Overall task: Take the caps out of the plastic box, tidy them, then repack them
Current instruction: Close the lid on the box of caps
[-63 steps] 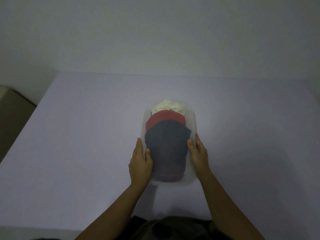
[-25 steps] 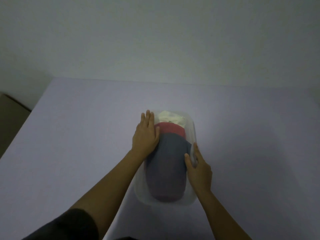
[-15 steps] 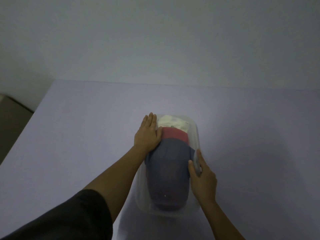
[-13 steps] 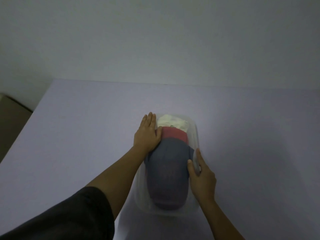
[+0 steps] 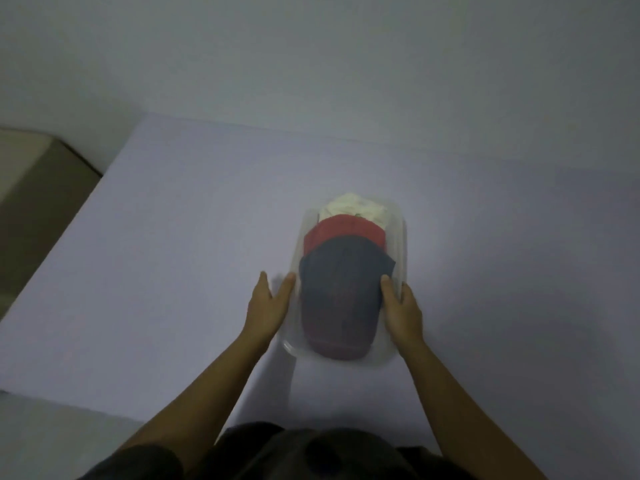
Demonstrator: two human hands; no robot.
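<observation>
A clear plastic box [image 5: 402, 237] stands on the pale table, a little right of centre. Three caps lie stacked inside it: a dark blue cap [image 5: 341, 299] on top and nearest me, a red cap [image 5: 343, 230] behind it, and a cream cap [image 5: 353, 206] at the far end. My left hand [image 5: 268, 306] is at the box's near-left wall with fingers spread, its thumb by the wall, holding nothing. My right hand [image 5: 403, 311] grips the box's right wall, thumb inside against the blue cap, fingers outside.
The table [image 5: 173, 254] runs back to a plain wall. Its left edge drops off beside a brown piece of furniture [image 5: 31, 188] at the far left. My dark clothing fills the bottom of the view.
My left hand has come off the caps at the box's far-left side and drawn back to its near-left wall. My right hand has stayed on the right wall.
</observation>
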